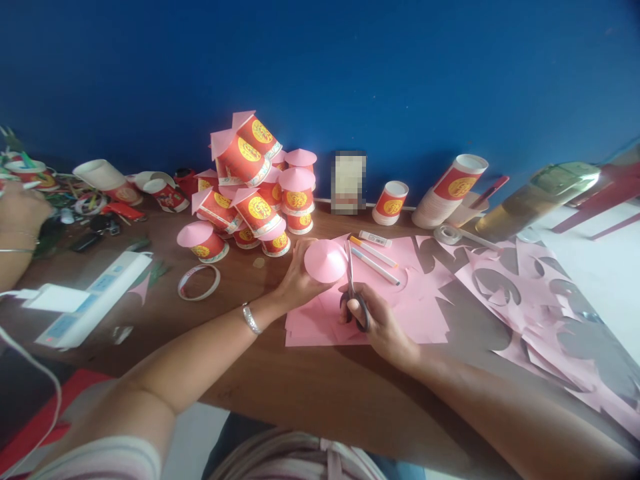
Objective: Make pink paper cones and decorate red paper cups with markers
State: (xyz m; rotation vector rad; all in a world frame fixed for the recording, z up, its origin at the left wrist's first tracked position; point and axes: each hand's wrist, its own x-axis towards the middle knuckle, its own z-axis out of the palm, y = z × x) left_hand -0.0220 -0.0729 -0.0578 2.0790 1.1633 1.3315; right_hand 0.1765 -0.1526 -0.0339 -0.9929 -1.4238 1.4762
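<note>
My left hand (296, 279), with a silver bracelet at its wrist, is closed around the underside of a pink paper cone (325, 261). Whether a cup sits beneath that cone is hidden. Black-handled scissors (361, 315) are gripped in my right hand (387, 328), their blades pointing away from me along the cone's right edge. Below both hands lie stacked pink paper sheets (415, 313). An orange marker (374, 252), a blue marker (375, 266) and a glue stick (375, 239) rest at the stack's far side.
Red paper cups with pink cone tops (250, 213) are piled against the blue wall. Rightward stand stacked cups (435, 207), a tape roll (447, 234), a bottle (535, 203) and paper scraps (540, 320). A power strip (95, 300) and another person's hand (23, 213) are left.
</note>
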